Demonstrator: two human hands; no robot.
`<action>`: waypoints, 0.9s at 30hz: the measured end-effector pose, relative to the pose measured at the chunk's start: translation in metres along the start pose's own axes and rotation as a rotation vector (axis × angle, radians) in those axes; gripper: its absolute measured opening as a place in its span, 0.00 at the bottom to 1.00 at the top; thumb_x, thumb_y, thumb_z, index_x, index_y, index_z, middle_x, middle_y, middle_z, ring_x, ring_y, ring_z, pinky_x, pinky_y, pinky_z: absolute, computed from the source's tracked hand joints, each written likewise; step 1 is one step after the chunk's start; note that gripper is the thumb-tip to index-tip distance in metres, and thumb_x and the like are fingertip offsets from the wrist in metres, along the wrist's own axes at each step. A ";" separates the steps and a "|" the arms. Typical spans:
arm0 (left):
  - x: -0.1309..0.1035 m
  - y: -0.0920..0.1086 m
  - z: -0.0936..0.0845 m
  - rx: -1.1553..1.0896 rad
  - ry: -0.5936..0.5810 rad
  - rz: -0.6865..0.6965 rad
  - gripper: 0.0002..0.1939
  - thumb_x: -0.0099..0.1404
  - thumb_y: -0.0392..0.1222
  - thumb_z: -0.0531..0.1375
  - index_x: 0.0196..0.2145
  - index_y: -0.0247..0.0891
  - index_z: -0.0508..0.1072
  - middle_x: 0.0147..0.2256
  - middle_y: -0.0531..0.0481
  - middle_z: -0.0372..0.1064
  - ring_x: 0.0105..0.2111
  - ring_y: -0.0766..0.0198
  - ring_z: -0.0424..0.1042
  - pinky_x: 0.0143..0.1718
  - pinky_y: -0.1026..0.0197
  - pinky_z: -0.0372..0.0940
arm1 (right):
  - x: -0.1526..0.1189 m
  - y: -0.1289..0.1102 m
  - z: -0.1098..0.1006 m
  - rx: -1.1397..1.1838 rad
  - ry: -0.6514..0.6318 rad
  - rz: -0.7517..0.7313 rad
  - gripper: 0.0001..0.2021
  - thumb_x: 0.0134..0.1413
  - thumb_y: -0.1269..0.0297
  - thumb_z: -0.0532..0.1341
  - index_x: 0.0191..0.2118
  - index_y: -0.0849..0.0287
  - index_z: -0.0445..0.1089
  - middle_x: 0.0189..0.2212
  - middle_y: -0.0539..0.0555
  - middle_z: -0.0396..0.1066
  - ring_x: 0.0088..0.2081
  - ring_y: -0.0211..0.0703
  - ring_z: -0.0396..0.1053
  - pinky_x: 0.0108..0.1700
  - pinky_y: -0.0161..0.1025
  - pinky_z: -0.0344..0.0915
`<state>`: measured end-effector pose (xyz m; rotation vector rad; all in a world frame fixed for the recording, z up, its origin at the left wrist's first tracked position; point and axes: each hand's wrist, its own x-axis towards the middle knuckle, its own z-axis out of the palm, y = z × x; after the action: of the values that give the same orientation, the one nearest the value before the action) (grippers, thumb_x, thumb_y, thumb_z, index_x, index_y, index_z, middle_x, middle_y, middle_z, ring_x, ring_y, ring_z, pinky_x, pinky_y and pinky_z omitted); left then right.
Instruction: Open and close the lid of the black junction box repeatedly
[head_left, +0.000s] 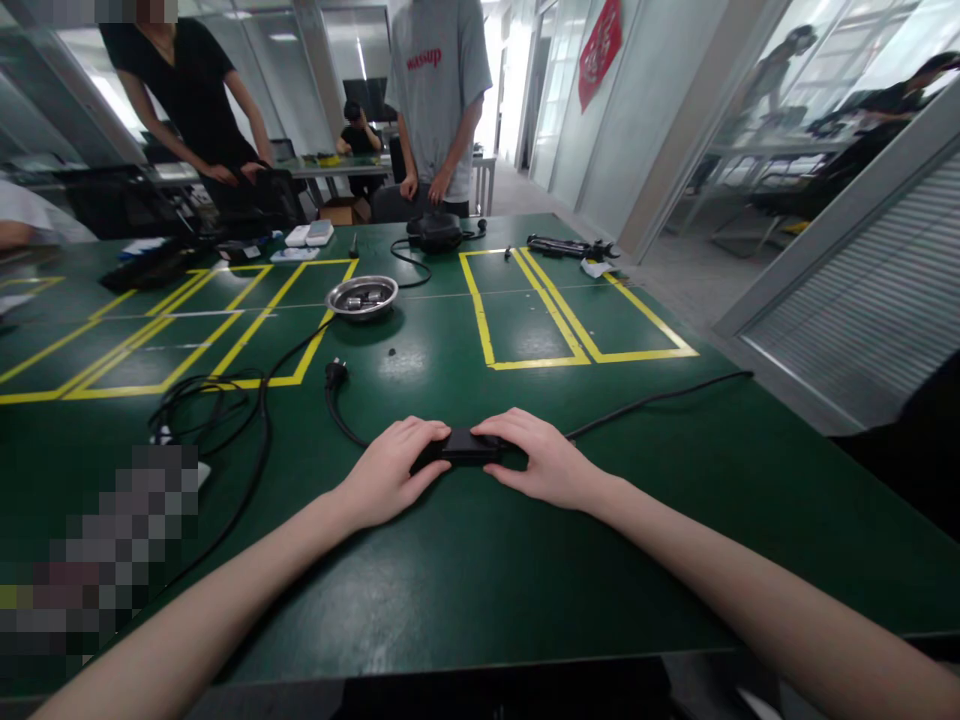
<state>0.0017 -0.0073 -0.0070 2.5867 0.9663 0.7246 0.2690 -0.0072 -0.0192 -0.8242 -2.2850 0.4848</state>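
Note:
A black power adapter [470, 447] lies on the green table [360, 610], between my two hands. My left hand [397, 468] grips its left end, thumb on the near side and fingers on the far side. Around the right end, my right hand [541, 462] is closed in the same way. From the left end a black cord runs to a plug [337, 374] lying beyond my left hand. Another black cable [660, 402] leads from under my right hand toward the table's right edge. My palms hide both ends of the adapter.
A round metal dish [362, 298] with small metal parts stands farther back. Coiled black cable [214, 410] lies at left, by a blurred-out area. Yellow tape [536, 364] marks rectangles on the table. A black tripod-like tool [570, 246] and a black pouch [435, 232] lie at the back, where people stand.

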 end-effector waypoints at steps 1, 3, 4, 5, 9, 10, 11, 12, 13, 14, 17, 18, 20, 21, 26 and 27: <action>0.000 0.001 0.000 -0.002 -0.006 -0.006 0.11 0.74 0.41 0.59 0.52 0.38 0.69 0.48 0.43 0.76 0.46 0.54 0.74 0.49 0.50 0.70 | 0.000 -0.001 0.000 -0.020 -0.009 -0.009 0.18 0.58 0.71 0.65 0.55 0.58 0.71 0.48 0.60 0.77 0.49 0.52 0.74 0.52 0.51 0.73; 0.001 0.003 0.000 0.005 -0.012 -0.005 0.11 0.73 0.41 0.60 0.51 0.38 0.69 0.46 0.43 0.76 0.45 0.54 0.74 0.48 0.51 0.70 | 0.001 -0.001 0.000 -0.062 -0.039 -0.037 0.18 0.61 0.70 0.64 0.56 0.59 0.70 0.49 0.61 0.77 0.49 0.53 0.73 0.52 0.51 0.73; 0.001 0.004 0.000 0.020 -0.011 0.003 0.12 0.72 0.42 0.61 0.51 0.38 0.69 0.46 0.43 0.76 0.45 0.53 0.74 0.47 0.51 0.70 | 0.001 -0.002 0.000 -0.084 -0.056 -0.055 0.18 0.61 0.69 0.63 0.57 0.59 0.69 0.49 0.62 0.76 0.49 0.53 0.73 0.51 0.51 0.73; 0.001 0.004 0.002 0.045 -0.008 0.014 0.14 0.71 0.43 0.62 0.52 0.37 0.69 0.46 0.42 0.76 0.45 0.52 0.74 0.47 0.50 0.69 | 0.001 -0.002 0.000 -0.107 -0.071 -0.077 0.18 0.62 0.68 0.62 0.58 0.60 0.68 0.49 0.63 0.76 0.49 0.53 0.72 0.51 0.51 0.72; 0.001 0.003 0.006 0.168 0.013 0.073 0.14 0.74 0.45 0.59 0.54 0.37 0.70 0.45 0.43 0.77 0.43 0.53 0.74 0.45 0.51 0.68 | 0.001 -0.002 -0.001 -0.210 -0.102 -0.143 0.17 0.67 0.66 0.58 0.59 0.62 0.66 0.47 0.63 0.76 0.45 0.52 0.72 0.49 0.50 0.72; 0.002 0.003 0.006 0.188 0.012 0.080 0.14 0.75 0.46 0.58 0.54 0.37 0.70 0.45 0.43 0.77 0.43 0.53 0.74 0.44 0.51 0.67 | 0.001 -0.002 -0.001 -0.235 -0.107 -0.147 0.16 0.68 0.65 0.57 0.58 0.63 0.67 0.47 0.63 0.77 0.44 0.52 0.72 0.48 0.50 0.72; 0.002 0.003 0.006 0.202 0.013 0.087 0.14 0.76 0.46 0.57 0.54 0.37 0.71 0.44 0.43 0.77 0.42 0.53 0.74 0.44 0.52 0.67 | 0.001 -0.002 -0.002 -0.257 -0.111 -0.146 0.16 0.69 0.64 0.56 0.58 0.63 0.67 0.46 0.63 0.77 0.44 0.52 0.72 0.47 0.50 0.72; 0.002 0.003 0.006 0.209 0.014 0.092 0.14 0.77 0.47 0.56 0.53 0.37 0.71 0.44 0.43 0.77 0.42 0.54 0.74 0.44 0.52 0.67 | 0.001 -0.002 -0.002 -0.278 -0.115 -0.142 0.15 0.70 0.63 0.55 0.57 0.63 0.67 0.45 0.63 0.77 0.43 0.52 0.72 0.47 0.49 0.71; 0.002 0.003 0.005 0.215 0.015 0.097 0.15 0.77 0.48 0.55 0.53 0.36 0.71 0.44 0.43 0.78 0.41 0.54 0.74 0.44 0.52 0.67 | 0.001 -0.003 -0.003 -0.298 -0.118 -0.140 0.15 0.71 0.62 0.55 0.56 0.63 0.68 0.45 0.63 0.77 0.43 0.52 0.72 0.46 0.49 0.71; 0.002 0.004 0.004 0.220 0.016 0.102 0.15 0.78 0.49 0.55 0.53 0.36 0.72 0.44 0.43 0.78 0.41 0.54 0.74 0.44 0.52 0.66 | 0.001 -0.004 -0.003 -0.315 -0.120 -0.138 0.15 0.72 0.62 0.54 0.56 0.63 0.68 0.44 0.62 0.77 0.42 0.51 0.72 0.45 0.48 0.71; 0.002 0.006 0.002 0.233 0.017 0.120 0.16 0.78 0.50 0.55 0.51 0.35 0.73 0.44 0.42 0.78 0.41 0.54 0.74 0.44 0.51 0.66 | 0.001 -0.005 -0.004 -0.342 -0.125 -0.140 0.14 0.72 0.60 0.55 0.54 0.63 0.69 0.42 0.61 0.77 0.41 0.50 0.72 0.44 0.46 0.70; 0.002 0.007 0.002 0.234 0.014 0.125 0.16 0.77 0.50 0.55 0.51 0.35 0.73 0.43 0.42 0.78 0.41 0.54 0.75 0.44 0.51 0.67 | 0.001 -0.005 -0.005 -0.343 -0.121 -0.145 0.15 0.72 0.58 0.57 0.54 0.63 0.69 0.41 0.61 0.77 0.41 0.50 0.72 0.43 0.46 0.70; 0.002 0.009 0.003 0.228 0.012 0.130 0.16 0.77 0.49 0.55 0.50 0.35 0.73 0.44 0.42 0.79 0.42 0.53 0.75 0.45 0.51 0.67 | 0.001 -0.006 -0.004 -0.350 -0.105 -0.154 0.15 0.71 0.55 0.58 0.52 0.63 0.70 0.40 0.60 0.77 0.40 0.49 0.73 0.42 0.44 0.70; 0.002 0.010 0.004 0.223 0.017 0.134 0.16 0.77 0.49 0.55 0.50 0.35 0.73 0.45 0.41 0.79 0.43 0.53 0.76 0.46 0.50 0.68 | 0.001 -0.007 -0.004 -0.362 -0.096 -0.157 0.16 0.71 0.54 0.59 0.51 0.62 0.71 0.39 0.59 0.78 0.40 0.49 0.73 0.42 0.44 0.69; 0.003 0.014 0.010 0.235 0.076 0.195 0.17 0.76 0.47 0.57 0.55 0.35 0.72 0.47 0.40 0.79 0.44 0.54 0.78 0.48 0.51 0.70 | 0.002 -0.010 -0.002 -0.398 -0.048 -0.162 0.14 0.70 0.54 0.60 0.47 0.62 0.74 0.36 0.59 0.78 0.37 0.48 0.73 0.39 0.42 0.69; 0.003 0.014 0.011 0.239 0.074 0.203 0.16 0.76 0.46 0.56 0.55 0.35 0.73 0.46 0.41 0.80 0.43 0.54 0.78 0.47 0.51 0.70 | 0.002 -0.010 -0.002 -0.378 -0.037 -0.170 0.15 0.69 0.54 0.61 0.46 0.62 0.74 0.37 0.59 0.78 0.38 0.48 0.74 0.39 0.42 0.69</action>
<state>0.0171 -0.0169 -0.0090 2.9183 0.8666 0.8050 0.2648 -0.0132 -0.0120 -0.7905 -2.4935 -0.0115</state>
